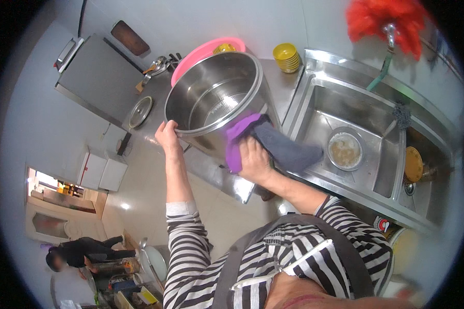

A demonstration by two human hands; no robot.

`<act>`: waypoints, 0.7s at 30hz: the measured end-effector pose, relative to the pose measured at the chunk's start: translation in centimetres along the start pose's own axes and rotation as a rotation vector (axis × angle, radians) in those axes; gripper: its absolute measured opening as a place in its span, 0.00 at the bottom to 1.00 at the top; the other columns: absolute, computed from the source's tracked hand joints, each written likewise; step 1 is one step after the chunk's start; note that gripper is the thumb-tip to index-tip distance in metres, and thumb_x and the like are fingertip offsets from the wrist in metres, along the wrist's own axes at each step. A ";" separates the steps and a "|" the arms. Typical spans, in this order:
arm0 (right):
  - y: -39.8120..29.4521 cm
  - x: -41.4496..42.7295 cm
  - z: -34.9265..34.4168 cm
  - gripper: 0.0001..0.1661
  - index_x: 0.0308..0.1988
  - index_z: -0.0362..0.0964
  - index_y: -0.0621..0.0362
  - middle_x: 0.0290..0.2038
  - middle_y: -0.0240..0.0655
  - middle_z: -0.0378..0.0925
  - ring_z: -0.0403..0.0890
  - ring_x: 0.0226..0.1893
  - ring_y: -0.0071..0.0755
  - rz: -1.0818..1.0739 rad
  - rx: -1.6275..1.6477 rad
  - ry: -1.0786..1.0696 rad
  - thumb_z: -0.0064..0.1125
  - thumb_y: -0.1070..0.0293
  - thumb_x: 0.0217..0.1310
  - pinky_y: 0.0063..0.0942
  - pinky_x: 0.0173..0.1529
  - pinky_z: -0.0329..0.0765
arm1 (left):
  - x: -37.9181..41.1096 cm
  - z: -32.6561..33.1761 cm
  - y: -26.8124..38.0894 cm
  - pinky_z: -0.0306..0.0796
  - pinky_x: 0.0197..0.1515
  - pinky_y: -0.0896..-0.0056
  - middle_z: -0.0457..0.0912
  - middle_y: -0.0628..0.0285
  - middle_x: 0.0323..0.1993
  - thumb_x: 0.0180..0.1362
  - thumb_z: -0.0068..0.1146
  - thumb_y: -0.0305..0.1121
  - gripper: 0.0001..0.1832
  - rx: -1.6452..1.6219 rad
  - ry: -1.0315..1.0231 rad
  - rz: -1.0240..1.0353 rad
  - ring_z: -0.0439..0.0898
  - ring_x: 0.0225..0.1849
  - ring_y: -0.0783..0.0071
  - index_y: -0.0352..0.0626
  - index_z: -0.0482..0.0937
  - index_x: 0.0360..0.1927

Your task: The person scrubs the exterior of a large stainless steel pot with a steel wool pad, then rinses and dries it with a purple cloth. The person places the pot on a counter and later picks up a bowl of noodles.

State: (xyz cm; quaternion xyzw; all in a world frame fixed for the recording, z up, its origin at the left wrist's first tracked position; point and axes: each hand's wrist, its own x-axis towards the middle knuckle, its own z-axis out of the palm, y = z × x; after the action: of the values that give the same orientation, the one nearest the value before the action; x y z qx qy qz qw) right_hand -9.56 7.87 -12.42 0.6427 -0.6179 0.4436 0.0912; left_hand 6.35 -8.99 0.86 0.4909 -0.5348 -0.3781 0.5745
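Note:
A large stainless steel pot (201, 96) is tilted before me, its open mouth towards the camera and its inside bare. My left hand (168, 135) grips the pot's rim at the lower left, thumb and fingers around the edge. My right hand (255, 159) presses a purple and grey cloth (290, 146) against the pot's outer side. The grey end of the cloth hangs off to the right and is blurred. Part of the pot's underside is hidden behind my hand and the cloth.
A pink basin (185, 61) stands behind the pot, and stacked yellow bowls (286, 58) are beside the sink (313, 123). The sink holds a round metal bowl (345, 150) of cloudy liquid. A pot lid (140, 112) lies at left. Another person (75, 253) is at the far lower left.

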 end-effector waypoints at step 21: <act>2.5 3.5 -3.9 0.24 0.48 0.66 0.68 0.43 0.59 0.66 0.68 0.44 0.60 -0.153 -0.008 0.320 0.54 0.71 0.48 0.56 0.51 0.65 | 0.5 -1.1 -0.3 0.55 0.24 0.75 0.68 0.68 0.17 0.41 0.53 0.29 0.08 0.105 0.025 0.045 0.64 0.21 0.79 0.32 0.75 0.21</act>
State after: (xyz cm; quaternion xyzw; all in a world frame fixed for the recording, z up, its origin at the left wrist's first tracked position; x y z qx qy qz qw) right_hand -14.13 7.40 -8.79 0.6088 -0.5465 0.5295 0.2242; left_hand 7.58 -9.31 0.76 0.5131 -0.5575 -0.3302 0.5630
